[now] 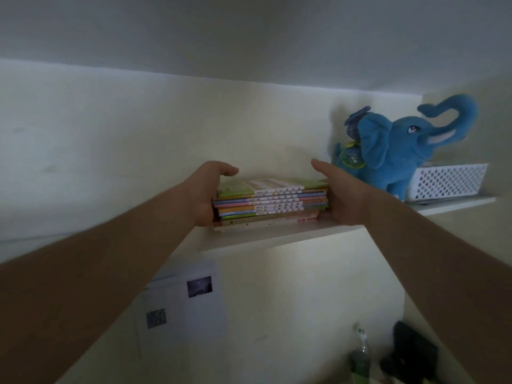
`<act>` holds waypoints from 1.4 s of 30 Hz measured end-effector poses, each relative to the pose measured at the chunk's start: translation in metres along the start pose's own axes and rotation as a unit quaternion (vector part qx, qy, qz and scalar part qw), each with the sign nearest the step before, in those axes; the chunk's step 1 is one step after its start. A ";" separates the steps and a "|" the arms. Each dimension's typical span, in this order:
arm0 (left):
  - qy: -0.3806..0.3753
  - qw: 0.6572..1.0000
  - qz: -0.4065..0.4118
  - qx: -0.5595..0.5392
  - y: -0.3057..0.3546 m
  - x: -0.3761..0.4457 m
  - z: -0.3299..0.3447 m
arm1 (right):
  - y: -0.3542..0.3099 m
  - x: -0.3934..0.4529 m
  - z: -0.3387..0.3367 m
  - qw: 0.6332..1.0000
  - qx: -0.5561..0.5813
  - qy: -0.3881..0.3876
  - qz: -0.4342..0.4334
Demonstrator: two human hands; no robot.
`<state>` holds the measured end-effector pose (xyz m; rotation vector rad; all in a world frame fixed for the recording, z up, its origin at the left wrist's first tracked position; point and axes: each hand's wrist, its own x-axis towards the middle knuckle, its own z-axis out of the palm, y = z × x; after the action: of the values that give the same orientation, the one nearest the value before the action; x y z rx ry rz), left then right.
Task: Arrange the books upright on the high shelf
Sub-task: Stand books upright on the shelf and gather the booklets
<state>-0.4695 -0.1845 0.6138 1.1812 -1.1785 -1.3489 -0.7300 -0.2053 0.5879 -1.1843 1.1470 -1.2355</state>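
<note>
A flat stack of several thin, colourful books (273, 202) lies on the white high shelf (277, 236), spines facing me. My left hand (207, 189) clasps the stack's left end, thumb curled over the top book and palm against the side. My right hand (340, 192) presses against the right end, thumb raised above the top book; its fingers are hidden behind the stack.
A blue plush elephant (401, 142) stands on the shelf just right of my right hand, with a white perforated basket (448, 180) beyond it. Papers (180, 303) hang on the wall below the shelf. A bottle (361, 353) and dark objects sit lower right.
</note>
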 end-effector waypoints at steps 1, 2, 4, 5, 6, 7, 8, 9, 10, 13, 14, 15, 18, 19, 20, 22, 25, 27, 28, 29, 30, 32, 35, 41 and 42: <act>0.007 1.000 0.009 -0.028 0.001 0.000 -0.003 | 0.001 0.001 0.002 1.000 0.017 -0.009 -0.001; 0.010 0.998 0.019 -0.055 0.000 0.002 -0.006 | 0.002 0.004 0.005 0.999 0.032 -0.010 -0.003; 0.018 0.994 0.020 -0.103 -0.005 0.003 -0.009 | 0.002 0.009 0.013 0.999 0.048 -0.004 -0.006; 0.013 0.994 0.018 -0.106 -0.008 0.002 -0.008 | 0.002 0.010 0.017 0.999 0.046 -0.004 -0.007; 0.013 0.994 0.015 -0.107 -0.011 0.001 -0.008 | 0.002 0.011 0.022 0.999 0.038 -0.008 -0.006; 0.016 0.995 0.009 -0.102 -0.014 0.002 -0.009 | 0.002 0.010 0.025 0.999 0.029 -0.012 -0.006; 0.023 0.995 0.002 -0.095 -0.015 0.003 -0.011 | 0.001 0.010 0.027 1.000 0.024 -0.016 -0.007; 0.029 0.996 -0.004 -0.088 -0.015 0.005 -0.013 | 0.001 0.011 0.027 0.999 0.026 -0.019 -0.008; 0.036 0.996 -0.006 -0.081 -0.014 0.005 -0.014 | 0.001 0.011 0.026 0.999 0.036 -0.022 -0.009; 0.041 0.995 0.017 -0.089 -0.015 0.003 -0.017 | 0.004 0.008 0.027 0.997 0.076 -0.001 -0.023; 0.030 0.995 0.033 -0.087 -0.018 0.003 -0.017 | 0.005 0.008 0.029 0.996 0.080 0.018 -0.036; 0.011 0.996 0.060 -0.070 -0.022 0.003 -0.017 | 0.006 0.008 0.033 0.996 0.068 0.032 -0.051; -0.015 0.984 0.147 0.100 -0.034 0.005 -0.023 | 0.009 0.008 0.041 0.997 -0.013 0.015 -0.068; -0.012 0.974 0.160 0.157 -0.033 0.004 -0.028 | 0.008 0.007 0.040 0.997 -0.039 -0.002 -0.071; -0.003 0.962 0.172 0.212 -0.032 0.003 -0.033 | 0.008 0.006 0.036 0.995 -0.063 -0.025 -0.078; 0.022 0.915 0.215 0.342 -0.027 -0.003 -0.041 | 0.009 0.003 0.018 0.984 -0.127 -0.070 -0.107; 0.069 0.783 0.308 0.536 -0.030 -0.014 -0.054 | 0.014 -0.002 -0.012 0.915 -0.342 -0.108 -0.185; 0.079 0.733 0.329 0.590 -0.038 -0.016 -0.062 | 0.018 0.002 -0.017 0.878 -0.421 -0.097 -0.207; 0.085 0.722 0.326 0.604 -0.040 -0.013 -0.064 | 0.020 0.006 -0.018 0.876 -0.424 -0.090 -0.212; 0.084 0.721 0.316 0.611 -0.040 -0.011 -0.063 | 0.024 0.011 -0.018 0.876 -0.421 -0.084 -0.218; 0.074 0.733 0.297 0.607 -0.038 -0.009 -0.061 | 0.028 0.016 -0.018 0.876 -0.417 -0.077 -0.229; 0.037 0.771 0.254 0.582 -0.033 -0.009 -0.056 | 0.032 0.023 -0.018 0.874 -0.414 -0.082 -0.241; 0.023 0.784 0.261 0.563 -0.033 -0.005 -0.055 | 0.030 0.026 -0.021 0.890 -0.380 -0.114 -0.226; 0.060 0.774 0.304 0.552 -0.039 0.001 -0.051 | 0.029 0.011 -0.008 0.909 -0.348 -0.060 -0.220; 0.056 0.788 0.295 0.537 -0.040 -0.002 -0.052 | 0.029 0.003 -0.004 0.914 -0.336 -0.057 -0.218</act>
<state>-0.4203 -0.1832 0.5710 1.3918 -2.0973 -0.0212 -0.7324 -0.2088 0.5583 -2.0938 1.3071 -1.0886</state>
